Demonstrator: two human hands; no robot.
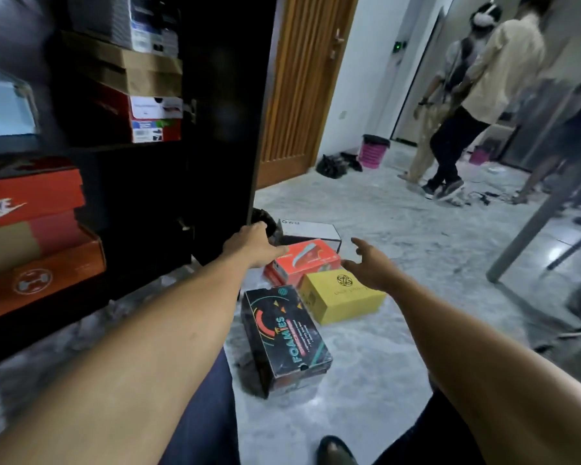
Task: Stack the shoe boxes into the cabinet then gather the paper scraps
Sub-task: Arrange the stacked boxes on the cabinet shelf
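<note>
Black cabinet (222,112), floor's left side: stacked shoe boxes on two shelves, blurred, cut by frame, count unclear; orange Nike box (31,196) legible. Left hand (252,245) at door's lower edge, fingers foreshortened, grip not readable. Four shoe boxes on floor (399,364): black FOAMIES box (285,337) nearest, red box (306,260), white box (309,229) partly hidden behind it, yellow box (342,297). Right hand (369,266) spread wide, holding nothing, above yellow box.
</note>
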